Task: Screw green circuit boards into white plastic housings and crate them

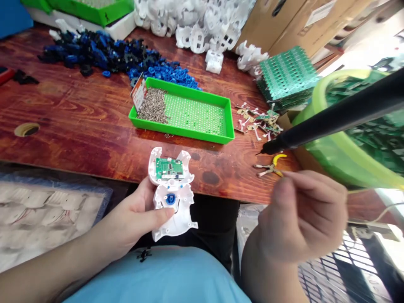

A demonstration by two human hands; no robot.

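My left hand (135, 214) is closed around a white plastic housing (183, 221), the thumb lying across its lower part. A green circuit board (162, 168) sits in the housing's upper part, and a round blue piece (171, 199) in the lower one. To the right, my right hand (303, 219) is raised in a blurred pinch; whatever its fingertips hold, if anything, cannot be made out. A black pen-shaped electric screwdriver (334, 118) slants in from the right above that hand, apart from it. Yellow-handled pliers (272, 167) lie on the table just beyond the fingertips.
Ahead on the wooden table (94, 139) stands a green tray (186, 134) with many small screws (153, 105). Behind it are heaps of blue parts (176, 75) and white shells (202, 35). Stacked green boards (287, 75) and a yellow-lined bin (328, 139) occupy the right.
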